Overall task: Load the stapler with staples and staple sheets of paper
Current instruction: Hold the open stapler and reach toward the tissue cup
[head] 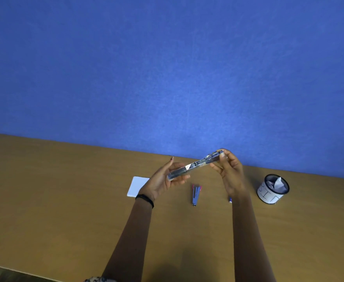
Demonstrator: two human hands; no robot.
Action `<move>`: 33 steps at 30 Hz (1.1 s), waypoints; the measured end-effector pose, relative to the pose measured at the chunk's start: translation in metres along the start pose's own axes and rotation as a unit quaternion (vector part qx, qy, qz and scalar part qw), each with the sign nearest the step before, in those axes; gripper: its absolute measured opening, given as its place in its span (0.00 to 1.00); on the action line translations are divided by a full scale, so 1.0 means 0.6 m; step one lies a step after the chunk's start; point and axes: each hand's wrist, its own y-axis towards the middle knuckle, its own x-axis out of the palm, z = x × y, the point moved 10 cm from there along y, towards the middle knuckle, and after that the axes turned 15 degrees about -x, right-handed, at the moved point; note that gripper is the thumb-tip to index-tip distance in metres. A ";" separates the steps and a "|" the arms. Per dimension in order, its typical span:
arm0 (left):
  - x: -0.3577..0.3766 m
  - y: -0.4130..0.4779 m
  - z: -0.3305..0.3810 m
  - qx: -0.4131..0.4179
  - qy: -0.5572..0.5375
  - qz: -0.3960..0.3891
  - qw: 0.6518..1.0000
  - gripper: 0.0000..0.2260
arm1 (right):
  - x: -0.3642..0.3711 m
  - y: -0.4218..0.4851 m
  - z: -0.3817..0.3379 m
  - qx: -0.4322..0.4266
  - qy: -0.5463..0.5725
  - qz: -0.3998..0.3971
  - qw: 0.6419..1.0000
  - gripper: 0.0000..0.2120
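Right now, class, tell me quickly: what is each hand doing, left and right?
Left hand: holds the lower end of the metal stapler, off the table.
Right hand: pinches its upper end.

The left hand (163,180) is covering the near end of the stapler (195,164) and a corner of the white paper (136,188) left of the stapler; the right hand (229,169) is covering its far tip, and that wrist is hiding most of a small blue thing (230,199) below the stapler; far below the stapler, the bottom edge is cutting off both arms (126,241) and some patterned cloth (100,279).
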 end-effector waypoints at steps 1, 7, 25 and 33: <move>0.013 -0.002 -0.006 -0.023 0.055 -0.017 0.998 0.20 | 0.002 0.000 0.001 0.009 0.000 -0.018 1.000 0.07; 0.076 -0.005 -0.051 -0.109 0.239 -0.078 0.962 0.23 | 0.024 -0.010 0.016 0.058 -0.028 -0.096 0.993 0.08; 0.049 0.030 -0.067 -0.063 0.088 0.042 0.993 0.16 | 0.037 -0.039 0.077 0.142 -0.134 -0.027 0.980 0.11; 0.045 0.034 -0.062 -0.024 0.107 0.083 0.991 0.15 | 0.069 -0.051 0.093 0.188 -0.128 -0.032 0.973 0.15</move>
